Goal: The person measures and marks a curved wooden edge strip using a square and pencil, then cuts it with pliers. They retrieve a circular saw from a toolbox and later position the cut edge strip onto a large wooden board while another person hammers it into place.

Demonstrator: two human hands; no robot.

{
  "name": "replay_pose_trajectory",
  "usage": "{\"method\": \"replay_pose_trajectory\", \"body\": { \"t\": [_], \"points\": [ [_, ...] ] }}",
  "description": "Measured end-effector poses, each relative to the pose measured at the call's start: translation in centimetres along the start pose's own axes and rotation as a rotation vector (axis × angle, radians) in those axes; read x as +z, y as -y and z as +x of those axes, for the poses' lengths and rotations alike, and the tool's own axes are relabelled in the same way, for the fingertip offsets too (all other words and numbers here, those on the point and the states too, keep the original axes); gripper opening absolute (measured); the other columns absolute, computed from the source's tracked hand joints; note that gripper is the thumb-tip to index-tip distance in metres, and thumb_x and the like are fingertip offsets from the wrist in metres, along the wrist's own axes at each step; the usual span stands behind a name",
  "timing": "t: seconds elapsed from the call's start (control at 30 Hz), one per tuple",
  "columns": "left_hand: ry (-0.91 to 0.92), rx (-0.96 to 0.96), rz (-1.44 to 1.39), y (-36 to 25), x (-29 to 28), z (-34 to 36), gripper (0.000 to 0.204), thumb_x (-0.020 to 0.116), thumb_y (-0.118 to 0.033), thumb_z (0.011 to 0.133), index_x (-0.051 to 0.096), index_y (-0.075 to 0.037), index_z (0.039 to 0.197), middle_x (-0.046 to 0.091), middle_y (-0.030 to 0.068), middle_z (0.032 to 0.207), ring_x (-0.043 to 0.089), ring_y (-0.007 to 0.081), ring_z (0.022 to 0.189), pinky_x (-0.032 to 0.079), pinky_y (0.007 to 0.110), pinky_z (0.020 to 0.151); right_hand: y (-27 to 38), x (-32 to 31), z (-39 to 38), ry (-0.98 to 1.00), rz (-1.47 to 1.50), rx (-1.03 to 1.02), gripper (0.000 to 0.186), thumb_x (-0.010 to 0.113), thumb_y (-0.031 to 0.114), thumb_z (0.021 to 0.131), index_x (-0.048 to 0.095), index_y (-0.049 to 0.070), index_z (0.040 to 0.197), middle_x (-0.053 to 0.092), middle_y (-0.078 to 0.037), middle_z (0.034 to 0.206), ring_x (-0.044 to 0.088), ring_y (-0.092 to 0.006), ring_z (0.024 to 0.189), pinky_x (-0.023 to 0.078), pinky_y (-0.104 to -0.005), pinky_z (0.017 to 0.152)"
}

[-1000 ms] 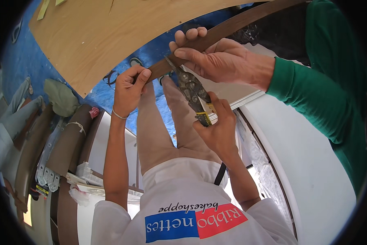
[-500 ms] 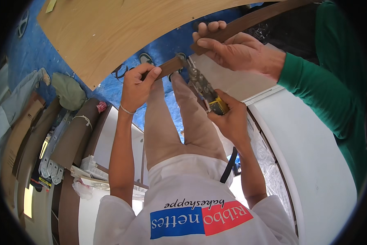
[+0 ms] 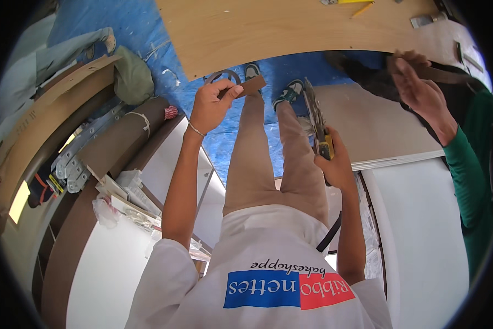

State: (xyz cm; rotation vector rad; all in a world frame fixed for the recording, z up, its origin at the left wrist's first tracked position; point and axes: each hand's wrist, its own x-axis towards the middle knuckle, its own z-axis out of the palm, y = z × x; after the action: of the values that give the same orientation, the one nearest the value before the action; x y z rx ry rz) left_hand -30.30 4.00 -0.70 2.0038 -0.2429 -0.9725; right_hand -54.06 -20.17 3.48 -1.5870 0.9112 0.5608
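My left hand (image 3: 212,107) grips a short brown strip (image 3: 253,85) just below the plywood edge, with a dark loop showing behind it. My right hand (image 3: 337,164) is closed on metal snips (image 3: 315,115) with a yellow handle, blades pointing up beside my right leg. At the right, a co-worker's hand (image 3: 419,96) in a green sleeve (image 3: 461,172) is beside a brown strip; whether it grips it is unclear.
A plywood board (image 3: 290,27) with small tools spans the top. Blue sheeting (image 3: 230,137) covers the floor. Left are rolled brown material (image 3: 120,137), cardboard (image 3: 24,131), metal brackets and another person's legs (image 3: 71,46). A pale panel (image 3: 405,219) lies at right.
The strip has parted into two pieces. My left hand moved right with the short piece; the snips moved right. The co-worker's hand moved right and down, away from mine. The view has shifted.
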Motion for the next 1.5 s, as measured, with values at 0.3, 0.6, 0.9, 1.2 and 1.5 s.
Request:
{"method": "replay_pose_trajectory", "body": {
  "t": [0.3, 0.6, 0.9, 1.2, 1.5],
  "points": [
    [0.284, 0.266, 0.623, 8.5, -7.2, -3.5, 0.025, 0.067, -0.028, 0.092, 0.070, -0.005, 0.080, 0.068, 0.0094, 0.077, 0.062, 0.0326, 0.077, 0.044, 0.042, 0.080, 7.9, 9.4, 9.3, -0.390, -0.495, -0.393, 0.080, 0.076, 0.025, 0.067, 0.047, -0.001, 0.137, 0.057, -0.025, 0.117, 0.056, -0.0416, 0.112, 0.045, -0.0481, 0.096],
    [0.570, 0.345, 0.942, 20.5, -12.0, -2.6, 0.026, 0.064, -0.035, 0.091, 0.075, -0.012, 0.084, 0.070, 0.0114, 0.088, 0.063, 0.0291, 0.103, 0.030, 0.047, 0.114, 13.0, 21.1, 19.9, -0.685, -0.725, -0.347, 0.087, 0.080, 0.034, 0.063, 0.050, 0.001, 0.137, 0.056, -0.026, 0.119, 0.053, -0.0443, 0.115, 0.040, -0.0510, 0.100],
    [0.581, 0.503, 1.245, 28.1, -15.4, 0.0, 0.045, 0.074, -0.042, 0.080, 0.074, -0.010, 0.112, 0.058, 0.0098, 0.126, 0.040, 0.0313, 0.135, 0.026, 0.055, 0.117, 13.0, 21.9, 27.3, -0.947, -0.696, -0.120, 0.093, 0.075, 0.054, 0.071, 0.044, 0.003, 0.142, 0.051, -0.029, 0.125, 0.048, -0.0447, 0.122, 0.038, -0.0551, 0.102],
    [0.599, 0.457, 1.319, 39.5, -13.5, 6.2, 0.033, 0.072, -0.032, 0.084, 0.077, -0.014, 0.111, 0.047, 0.0123, 0.147, 0.028, 0.0335, 0.146, 0.028, 0.053, 0.116, 12.4, 22.3, 29.9, -0.984, -0.754, -0.229, 0.103, 0.074, 0.055, 0.072, 0.033, 0.003, 0.151, 0.039, -0.033, 0.141, 0.036, -0.0467, 0.133, 0.027, -0.0532, 0.113],
    [0.522, 0.444, 1.438, 45.3, -11.2, 16.0, 0.035, 0.071, -0.028, 0.086, 0.075, -0.013, 0.117, 0.032, 0.0122, 0.160, 0.016, 0.0350, 0.151, 0.030, 0.053, 0.116, 14.1, 26.7, 26.3, -1.032, -0.756, -0.554, 0.092, 0.071, 0.051, 0.086, 0.030, 0.000, 0.151, 0.031, -0.029, 0.152, 0.026, -0.0459, 0.144, 0.018, -0.0578, 0.117]
  ]
}}
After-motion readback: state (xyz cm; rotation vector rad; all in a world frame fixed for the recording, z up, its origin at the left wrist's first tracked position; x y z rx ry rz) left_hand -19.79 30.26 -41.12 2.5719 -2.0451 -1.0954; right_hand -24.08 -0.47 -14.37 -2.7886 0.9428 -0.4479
